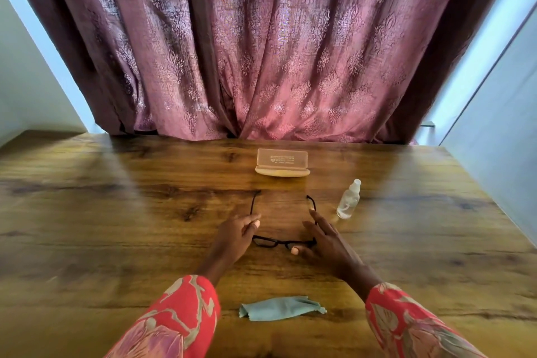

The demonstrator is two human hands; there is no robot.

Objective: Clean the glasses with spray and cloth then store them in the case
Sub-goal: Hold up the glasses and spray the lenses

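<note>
Both hands at the black glasses [283, 242] on the bench [116, 227]: left hand [236, 234] pinching one temple, right hand [325, 241] spread loosely beside the other.

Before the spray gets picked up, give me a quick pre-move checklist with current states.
1. Glasses on the table, temples unfolded: ok.
2. Left hand and right hand at the two temples: ok; firm grip: cannot tell.
3. Spray bottle upright, just right of the glasses: ok.
4. Bottle cap on or off: cannot tell.
5. Cloth within reach, crumpled at the near edge: ok.
6. Case open at the far side: ok.
</note>
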